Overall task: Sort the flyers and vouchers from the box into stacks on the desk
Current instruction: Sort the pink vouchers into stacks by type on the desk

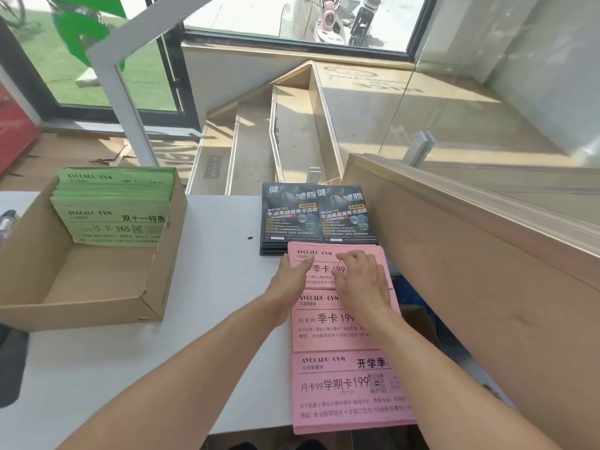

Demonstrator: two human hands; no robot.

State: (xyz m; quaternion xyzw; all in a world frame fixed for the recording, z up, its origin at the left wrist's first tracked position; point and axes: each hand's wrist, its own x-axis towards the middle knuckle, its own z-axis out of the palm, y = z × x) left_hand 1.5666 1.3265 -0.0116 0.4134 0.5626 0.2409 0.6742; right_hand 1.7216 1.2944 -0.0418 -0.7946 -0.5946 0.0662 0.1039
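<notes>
On the white desk [207, 287], a cardboard box [97, 297] sits at left, holding a stack of green vouchers [117, 206] tilted against its far wall. Two side-by-side stacks of dark gym flyers [318, 216] lie at the desk's far edge, beside a wooden counter wall [470, 271] on the right. Just in front of them lies a stack of pink voucher sheets [344, 362], its far edge overlapping the flyers. Beyond the desk, wooden steps [285, 138] rise toward a window [292, 17]. Both forearms reach forward. Left hand [289, 280], fingers straight, rests against the pink stack's left edge. Right hand [363, 280], fingers extended and slightly spread, presses flat on the top sheet.
</notes>
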